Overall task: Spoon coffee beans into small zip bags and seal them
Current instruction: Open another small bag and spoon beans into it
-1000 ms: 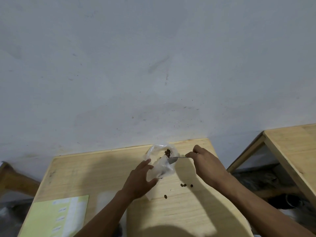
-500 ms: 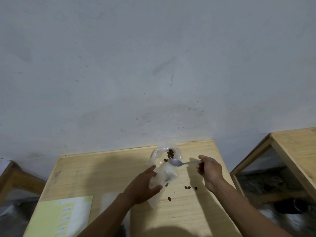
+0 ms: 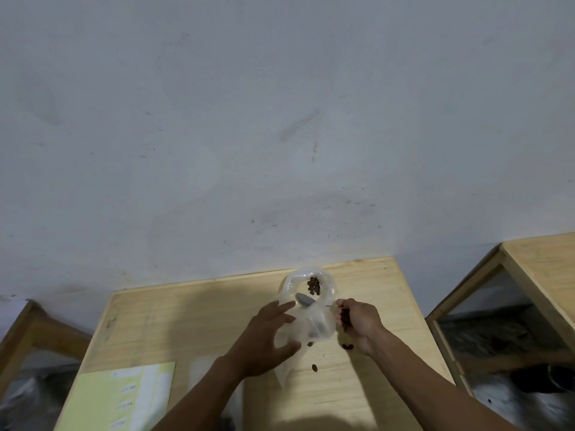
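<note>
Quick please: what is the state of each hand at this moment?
Left hand: open, fingers spread against the clear plastic bag.
Right hand: closed grip on the spoon handle.

A light wooden table (image 3: 186, 318) stands against a grey wall, its far edge touching it. Near the far right corner a clear plastic bag (image 3: 311, 306) with coffee beans (image 3: 313, 285) inside rests on the top. A few loose beans (image 3: 315, 367) lie scattered on the wood just in front of the bag. At the near left a pale yellow-green sheet (image 3: 124, 396) lies flat, reaching the lower edge of the view.
</note>
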`<action>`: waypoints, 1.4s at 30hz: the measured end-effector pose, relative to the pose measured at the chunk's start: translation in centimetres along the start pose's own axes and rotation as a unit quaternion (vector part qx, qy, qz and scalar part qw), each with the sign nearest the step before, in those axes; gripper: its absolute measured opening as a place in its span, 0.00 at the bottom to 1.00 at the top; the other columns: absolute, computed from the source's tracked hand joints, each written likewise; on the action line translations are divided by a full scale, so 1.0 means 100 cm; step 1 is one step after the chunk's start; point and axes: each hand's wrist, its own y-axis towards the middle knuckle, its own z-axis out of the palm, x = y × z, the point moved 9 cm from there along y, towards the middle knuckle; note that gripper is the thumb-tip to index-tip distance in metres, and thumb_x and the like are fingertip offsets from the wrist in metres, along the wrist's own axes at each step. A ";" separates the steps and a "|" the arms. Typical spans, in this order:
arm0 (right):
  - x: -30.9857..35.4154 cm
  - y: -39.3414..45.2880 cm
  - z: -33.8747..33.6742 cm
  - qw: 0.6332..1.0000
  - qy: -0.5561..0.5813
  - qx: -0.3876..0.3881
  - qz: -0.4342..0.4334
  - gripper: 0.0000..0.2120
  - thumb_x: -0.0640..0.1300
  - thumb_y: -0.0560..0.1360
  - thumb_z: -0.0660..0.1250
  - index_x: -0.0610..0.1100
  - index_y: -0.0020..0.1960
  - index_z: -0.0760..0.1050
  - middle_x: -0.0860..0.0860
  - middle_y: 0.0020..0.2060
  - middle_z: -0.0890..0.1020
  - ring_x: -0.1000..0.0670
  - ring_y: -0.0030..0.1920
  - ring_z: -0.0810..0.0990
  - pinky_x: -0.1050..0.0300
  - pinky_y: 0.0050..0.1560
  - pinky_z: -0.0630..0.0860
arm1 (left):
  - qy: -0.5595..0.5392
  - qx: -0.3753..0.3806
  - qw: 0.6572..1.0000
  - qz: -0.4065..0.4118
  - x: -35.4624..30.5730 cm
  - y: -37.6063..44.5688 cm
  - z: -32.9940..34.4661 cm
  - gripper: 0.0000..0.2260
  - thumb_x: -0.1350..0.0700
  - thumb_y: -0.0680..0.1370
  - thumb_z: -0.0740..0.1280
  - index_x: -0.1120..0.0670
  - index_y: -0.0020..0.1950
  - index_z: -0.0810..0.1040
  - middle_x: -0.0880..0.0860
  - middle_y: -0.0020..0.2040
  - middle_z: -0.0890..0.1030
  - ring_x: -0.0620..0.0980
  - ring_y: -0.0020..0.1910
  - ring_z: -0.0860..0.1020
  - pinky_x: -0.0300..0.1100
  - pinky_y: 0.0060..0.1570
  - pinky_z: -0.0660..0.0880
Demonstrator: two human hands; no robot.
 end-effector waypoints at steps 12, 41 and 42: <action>-0.005 0.001 -0.002 1.000 -0.005 -0.006 -0.017 0.09 0.34 0.79 0.60 0.30 0.52 0.77 0.42 0.33 0.75 0.47 0.30 0.71 0.58 0.28 0.72 | 0.001 0.081 0.997 0.008 -0.013 0.021 -0.011 0.23 0.40 0.74 0.67 0.47 0.67 0.72 0.42 0.79 0.49 0.40 0.78 0.51 0.44 0.73 0.60; 0.029 -0.019 0.018 0.982 0.032 0.040 -0.184 0.11 0.34 0.81 0.57 0.32 0.57 0.76 0.43 0.36 0.77 0.50 0.35 0.77 0.61 0.38 0.78 | -0.013 -0.076 0.996 0.042 -0.023 -0.003 -0.037 0.25 0.37 0.74 0.65 0.49 0.65 0.73 0.41 0.78 0.47 0.38 0.77 0.47 0.37 0.71 0.59; 0.029 -0.020 0.017 0.982 0.020 0.045 -0.184 0.11 0.34 0.81 0.57 0.32 0.56 0.76 0.44 0.36 0.77 0.50 0.35 0.77 0.61 0.39 0.77 | -0.014 -0.070 0.997 0.034 -0.022 -0.002 -0.036 0.25 0.36 0.74 0.65 0.49 0.66 0.73 0.40 0.78 0.46 0.38 0.77 0.46 0.36 0.71 0.58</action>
